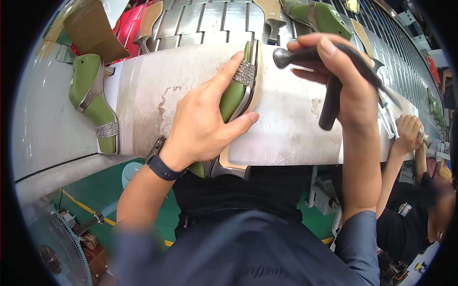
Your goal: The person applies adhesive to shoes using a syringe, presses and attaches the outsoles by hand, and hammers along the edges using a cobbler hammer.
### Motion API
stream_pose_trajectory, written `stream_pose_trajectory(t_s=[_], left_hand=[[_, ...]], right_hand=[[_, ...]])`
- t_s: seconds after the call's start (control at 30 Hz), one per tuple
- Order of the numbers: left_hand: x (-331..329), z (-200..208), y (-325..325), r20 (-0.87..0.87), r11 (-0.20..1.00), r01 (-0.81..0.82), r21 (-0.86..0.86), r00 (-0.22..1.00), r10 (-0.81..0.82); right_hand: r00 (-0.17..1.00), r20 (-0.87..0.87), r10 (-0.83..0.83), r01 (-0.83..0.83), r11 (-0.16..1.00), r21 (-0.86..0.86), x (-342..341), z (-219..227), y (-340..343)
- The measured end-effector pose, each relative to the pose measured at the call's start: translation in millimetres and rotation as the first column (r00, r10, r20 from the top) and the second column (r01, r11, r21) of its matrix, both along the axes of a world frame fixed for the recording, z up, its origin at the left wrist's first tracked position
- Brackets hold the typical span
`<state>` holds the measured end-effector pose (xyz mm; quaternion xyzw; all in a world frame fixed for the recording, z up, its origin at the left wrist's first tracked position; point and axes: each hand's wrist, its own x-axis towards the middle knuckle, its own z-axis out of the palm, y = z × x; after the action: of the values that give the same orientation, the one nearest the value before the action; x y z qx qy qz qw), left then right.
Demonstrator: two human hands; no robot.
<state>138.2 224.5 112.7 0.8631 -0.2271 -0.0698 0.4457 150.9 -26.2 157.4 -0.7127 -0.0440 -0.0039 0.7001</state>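
Note:
A green shoe last [230,101] with a sparkly strap [245,74] lies on its side on the pale worktop, toe pointing away from me. Its dark sole edge and tan underside face right, and the heel [229,170] reaches the near edge. My left hand [202,119] is closed round the last, fingers over its upper and thumb across it toward the sole. To the right, raised above the worktop, my right hand [346,71] grips a black hammer [329,107]. The hammer's round face [282,58] points left toward the last, apart from it.
Another strapped green last [90,90] lies at the left beside a brown sheet [93,31]. Behind runs a metal slat conveyor [198,21] carrying heeled soles [269,14] and a green last [329,20]. A fan [57,248] stands lower left. A co-worker's hand [409,133] is at right.

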Motion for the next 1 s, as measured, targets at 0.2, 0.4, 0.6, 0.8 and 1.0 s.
stream_pose_trajectory(t_s=[0.2, 0.4, 0.6, 0.8, 1.0], left_hand=[[5.0, -11.0, 1.0, 0.051, 0.999, -0.002, -0.052, 0.999, 0.004], [4.8, -14.2, 0.3, 0.157, 0.996, 0.021, -0.082, 0.988, -0.007], [6.3, -16.2, -1.8, 0.179, 0.996, -0.008, -0.086, 0.984, 0.023], [7.5, -15.6, 1.1, 0.183, 1.000, 0.005, -0.011, 0.983, -0.003], [7.8, -12.9, 0.0, 0.167, 1.000, 0.018, -0.006, 0.986, -0.017]], right_hand=[[0.989, -0.106, 0.100, -0.110, 0.990, -0.087, 55.8, -21.0, 12.4], [0.975, -0.029, 0.221, -0.216, 0.906, -0.364, 54.9, -3.2, 13.4], [0.956, -0.122, 0.267, -0.293, 0.891, -0.348, 41.0, 5.4, 11.8], [0.955, -0.206, 0.211, -0.269, 0.911, -0.312, 20.7, 7.9, 16.2], [0.991, -0.104, 0.084, -0.107, 0.964, -0.243, 47.2, -9.5, 15.5]])
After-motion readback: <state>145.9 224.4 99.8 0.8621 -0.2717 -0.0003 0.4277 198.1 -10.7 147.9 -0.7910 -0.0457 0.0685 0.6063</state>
